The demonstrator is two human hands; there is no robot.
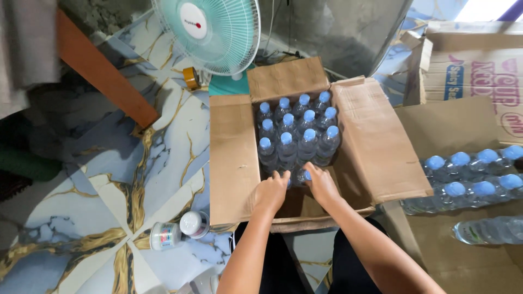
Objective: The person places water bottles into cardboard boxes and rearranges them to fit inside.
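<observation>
Bottles point(297, 128) with blue caps stand upright in tight rows at the far end of an open cardboard box point(234, 158) on the patterned floor point(109, 179); the near end of the box is not yet filled. Left hand point(271, 191) reaches into the box with fingers curled downward around a bottle at the near edge of the rows; the bottle itself is largely hidden beneath it. Right hand point(321, 185) is just beside it, fingers closed over another capped bottle point(305, 175), whose blue top shows between thumb and fingers. Both bottles touch the standing rows.

Judgement: the step is best done by lowering each bottle vertically, base flat on the box floor, then pressing it snug against its neighbours so the row stays straight and none tilts.

More bottles point(471, 174) lie on flattened cardboard point(463, 261) to the right, well apart from both hands. A fan point(210, 32) stands beyond the box.
</observation>
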